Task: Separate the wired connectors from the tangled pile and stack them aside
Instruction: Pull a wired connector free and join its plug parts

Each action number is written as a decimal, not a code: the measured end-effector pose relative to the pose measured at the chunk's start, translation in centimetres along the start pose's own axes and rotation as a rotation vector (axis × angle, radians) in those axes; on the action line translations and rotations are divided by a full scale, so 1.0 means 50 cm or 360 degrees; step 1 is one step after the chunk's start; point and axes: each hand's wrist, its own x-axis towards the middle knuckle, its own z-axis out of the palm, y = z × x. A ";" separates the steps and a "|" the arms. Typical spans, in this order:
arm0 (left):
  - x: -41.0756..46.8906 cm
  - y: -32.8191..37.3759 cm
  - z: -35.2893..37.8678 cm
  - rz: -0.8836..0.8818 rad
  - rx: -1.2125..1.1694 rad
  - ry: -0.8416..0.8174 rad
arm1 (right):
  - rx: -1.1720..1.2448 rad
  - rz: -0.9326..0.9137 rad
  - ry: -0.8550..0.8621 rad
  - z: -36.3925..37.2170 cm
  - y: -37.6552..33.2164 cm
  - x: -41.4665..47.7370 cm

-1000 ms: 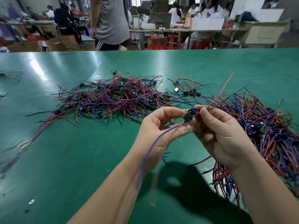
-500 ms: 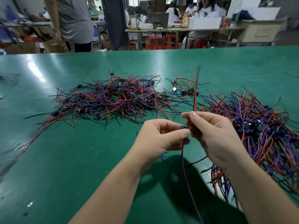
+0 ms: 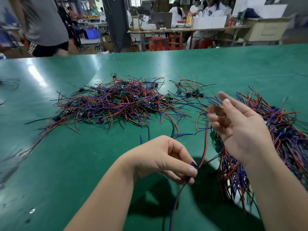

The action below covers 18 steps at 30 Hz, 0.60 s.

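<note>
- Connector (image 3: 194, 164): pinched between the thumb and curled fingers of the left hand (image 3: 165, 160), low and near the person, above the table (image 3: 66, 164) and clear of both heaps.
- Half a second ago both hands met at this piece. Now the left has dropped back with it, while the right hand (image 3: 241, 130) has swung up and away.
- Red wire (image 3: 205, 144) rises from the connector toward the right fingertips (image 3: 215, 116). A darker lead hangs below the left hand.
- Right fingers look loosely spread, but they are blurred; I cannot tell whether they still touch the wire.
- My reading: the right hand has just drawn along the lead to straighten it, so this piece is free of the tangle (image 3: 116, 104).
- What remains for it is probably laying it on the stack (image 3: 275, 130) just beside the right hand. The tangle is still large, so the task is far from done.
</note>
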 end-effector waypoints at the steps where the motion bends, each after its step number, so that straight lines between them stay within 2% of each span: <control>1: 0.002 0.003 -0.001 0.0030 -0.0014 0.0062 | -0.0029 0.0007 -0.0027 0.001 0.003 0.002; 4: 0.021 0.007 -0.003 0.0241 -0.0400 0.0523 | -0.0391 -0.0010 -0.0110 0.003 0.012 0.002; 6: 0.032 0.007 -0.008 0.0352 -0.0585 0.0794 | -0.0708 -0.0087 -0.0355 0.003 0.019 -0.008; 8: 0.035 0.004 -0.012 0.0368 -0.0558 0.0884 | -0.0963 -0.0146 -0.0665 0.006 0.026 -0.023; 10: 0.034 0.004 -0.011 0.0327 -0.0421 0.0816 | -0.1179 -0.0322 -0.0792 0.014 0.031 -0.033; 12: 0.033 0.003 -0.009 0.0332 -0.0387 0.0722 | -0.1269 -0.0475 -0.0733 0.018 0.033 -0.038; 15: 0.027 0.009 -0.014 0.0363 -0.0419 0.0669 | -0.1299 -0.0536 -0.0640 0.011 0.015 -0.034; 16: 0.025 0.012 -0.019 0.0351 -0.0400 0.0736 | -0.1301 -0.0555 -0.0619 0.006 0.005 -0.032; 18: 0.021 0.010 -0.041 0.0376 -0.0208 0.1069 | -0.1338 -0.0612 -0.0440 -0.007 -0.019 -0.024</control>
